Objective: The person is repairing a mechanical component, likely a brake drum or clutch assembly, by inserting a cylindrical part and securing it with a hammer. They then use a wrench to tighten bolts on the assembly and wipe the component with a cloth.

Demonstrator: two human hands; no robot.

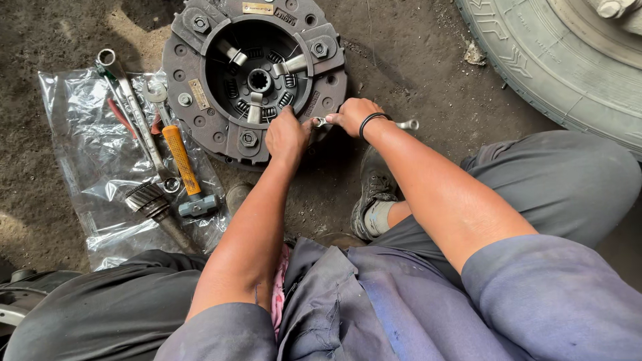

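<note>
A round dark-grey clutch pressure plate (200,67) lies flat on the dirt floor, with bolts around its rim and silver release levers at its centre. My left hand (286,136) rests on its near right edge, fingers curled against the rim. My right hand (352,115) grips a silver wrench (406,124) that lies level, its head end at the plate's rim between both hands and its other end sticking out to the right. A black band circles my right wrist.
A clear plastic sheet (80,154) at left holds long wrenches (130,100), an orange-handled hammer (184,164) and a splined gear shaft (157,207). A large tyre (555,67) fills the top right. My shoe (373,187) and knees are near the plate.
</note>
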